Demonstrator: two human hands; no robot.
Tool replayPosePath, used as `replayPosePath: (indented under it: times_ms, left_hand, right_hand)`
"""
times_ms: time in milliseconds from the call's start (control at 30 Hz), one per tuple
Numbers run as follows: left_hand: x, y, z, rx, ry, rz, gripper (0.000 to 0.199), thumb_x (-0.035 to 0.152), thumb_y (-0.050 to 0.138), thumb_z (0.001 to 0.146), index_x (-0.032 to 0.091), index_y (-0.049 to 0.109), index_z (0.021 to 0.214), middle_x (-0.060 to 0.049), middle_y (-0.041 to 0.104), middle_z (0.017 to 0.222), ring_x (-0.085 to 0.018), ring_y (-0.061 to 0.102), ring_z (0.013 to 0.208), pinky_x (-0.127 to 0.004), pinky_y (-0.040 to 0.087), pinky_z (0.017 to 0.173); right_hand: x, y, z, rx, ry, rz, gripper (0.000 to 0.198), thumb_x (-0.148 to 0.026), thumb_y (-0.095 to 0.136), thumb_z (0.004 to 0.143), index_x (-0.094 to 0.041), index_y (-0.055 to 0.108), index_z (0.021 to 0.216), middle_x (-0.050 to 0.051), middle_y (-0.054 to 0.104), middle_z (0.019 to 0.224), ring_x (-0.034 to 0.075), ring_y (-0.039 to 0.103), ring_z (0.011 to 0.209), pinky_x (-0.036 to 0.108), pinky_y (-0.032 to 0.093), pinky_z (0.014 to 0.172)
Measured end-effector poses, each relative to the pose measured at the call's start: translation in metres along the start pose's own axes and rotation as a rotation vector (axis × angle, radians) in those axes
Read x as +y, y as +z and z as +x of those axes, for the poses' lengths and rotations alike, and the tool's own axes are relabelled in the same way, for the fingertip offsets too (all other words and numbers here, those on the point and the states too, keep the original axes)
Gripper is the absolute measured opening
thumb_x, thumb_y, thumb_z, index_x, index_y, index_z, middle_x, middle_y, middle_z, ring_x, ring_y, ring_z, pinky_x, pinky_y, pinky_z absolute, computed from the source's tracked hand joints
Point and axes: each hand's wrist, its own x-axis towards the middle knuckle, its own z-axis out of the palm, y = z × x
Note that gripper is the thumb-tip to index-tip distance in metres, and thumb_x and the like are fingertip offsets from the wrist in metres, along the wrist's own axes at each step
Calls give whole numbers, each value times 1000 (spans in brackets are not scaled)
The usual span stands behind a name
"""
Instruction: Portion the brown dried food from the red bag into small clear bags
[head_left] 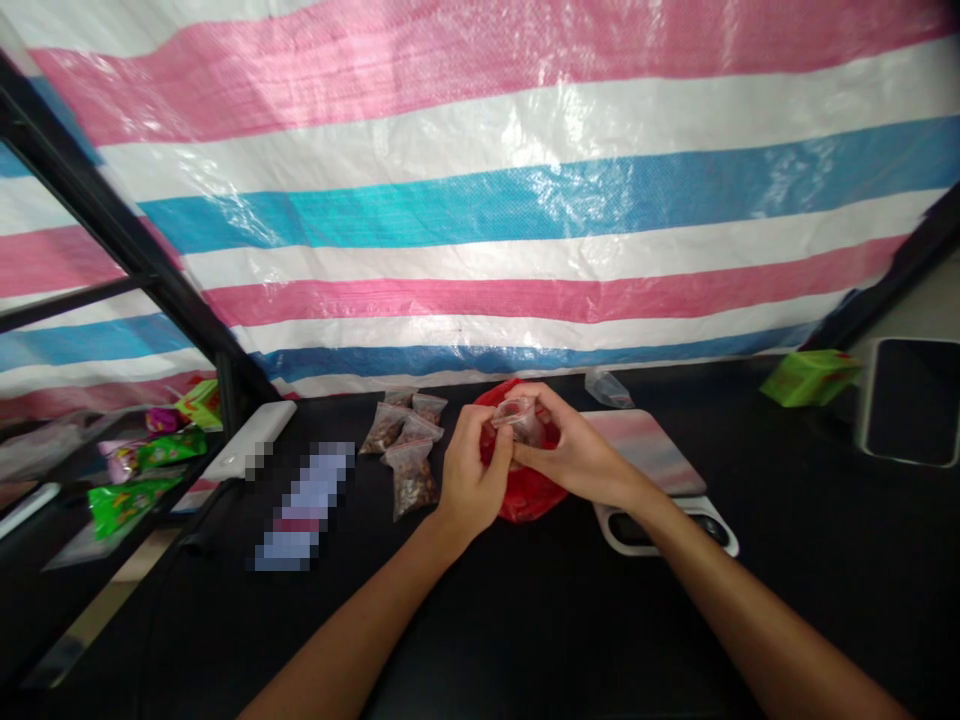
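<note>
Between my two hands is a small clear zip bag (523, 418), pinched at its edges by the fingers of my left hand (478, 463) and my right hand (571, 450). Both hands are closed on it, above an open red plastic bag (525, 497). What lies inside the red bag is mostly hidden by my hands. Left of my hands several filled zip bags (414, 482) with small brown pieces lie in a group. To the right, partly under my right forearm, is a kitchen scale (645, 450) with a shiny reflecting plate.
A clear plastic bag (608, 389) lies behind the scale. Farther right stand a green box (810, 378) and a phone-like dark panel (909, 400). At left are a white power strip (255, 440), a blurred-out strip (307, 505) and green snack packets (135, 500). Striped sheeting (480, 220) hangs behind.
</note>
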Motion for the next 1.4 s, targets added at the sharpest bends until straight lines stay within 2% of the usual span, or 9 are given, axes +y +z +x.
replayPosePath:
  times_ms: [100, 233, 333, 433, 567, 700, 967, 1167, 1400]
  left_hand:
    - [-2, -2, 4, 61, -5, -6, 16, 30, 46, 106, 22, 58, 101, -4, 61, 98, -18, 60, 93, -32, 48, 85]
    - [-5, -4, 6, 98, -59, -22, 17, 31, 45, 106, 21, 57, 100, -3, 62, 95, -17, 60, 90, -31, 48, 83]
    - [-6, -4, 5, 95, -118, -28, 19, 32, 41, 107, 22, 56, 101, -3, 64, 93, -17, 61, 88, -29, 48, 81]
    - [-6, -4, 4, 66, -165, -36, 22, 33, 37, 108, 22, 55, 100, -1, 64, 91, -16, 61, 84, -27, 47, 79]
    - [-6, -4, 3, 42, -147, -56, 23, 34, 37, 108, 22, 55, 99, -1, 64, 90, -15, 60, 83, -26, 47, 78]
    - [-6, -3, 3, 5, -139, -68, 25, 35, 38, 108, 22, 59, 105, -3, 67, 96, -17, 63, 90, -28, 49, 83]
    - [-10, -3, 4, -7, -96, -60, 26, 34, 39, 108, 22, 62, 112, -6, 70, 109, -19, 66, 104, -31, 49, 93]
    - [-11, -3, 3, -1, -121, -51, 24, 33, 39, 108, 22, 60, 109, -4, 70, 102, -17, 66, 96, -29, 49, 88]
    - [-13, -2, 2, -6, -152, -55, 24, 35, 39, 108, 22, 58, 103, -3, 66, 94, -17, 64, 88, -28, 48, 82]
  right_hand:
    - [-2, -7, 0, -23, 33, 51, 44, -37, 76, 88, -30, 56, 127, 3, 66, 121, 22, 65, 111, 38, 53, 100]
    - [6, -9, 4, 53, 59, 131, 24, -43, 72, 91, -24, 64, 104, 2, 70, 100, 19, 67, 94, 34, 54, 91]
    - [13, -8, 6, 66, 82, 127, 26, -46, 72, 91, -21, 67, 94, 2, 69, 92, 17, 65, 86, 32, 53, 86]
    - [14, -7, 6, 76, 100, 109, 28, -47, 72, 90, -20, 69, 93, 2, 69, 93, 18, 64, 87, 32, 53, 86]
    - [9, -7, 5, 122, 69, 53, 23, -44, 69, 92, -21, 67, 90, 2, 67, 91, 18, 62, 87, 32, 51, 87]
    - [5, -7, 5, 148, 14, -7, 19, -40, 67, 94, -22, 65, 88, 0, 64, 87, 17, 59, 82, 29, 50, 80]
    - [13, -4, 5, 155, -38, -172, 19, -37, 60, 99, -21, 62, 89, 1, 63, 88, 17, 58, 83, 30, 48, 82]
    - [17, 1, 5, 128, -94, -263, 16, -34, 56, 102, -23, 66, 100, 3, 68, 99, 19, 62, 92, 33, 48, 89]
    - [11, 6, 4, 167, -130, -243, 17, -30, 59, 100, -23, 64, 86, 0, 64, 88, 17, 60, 83, 30, 48, 82]
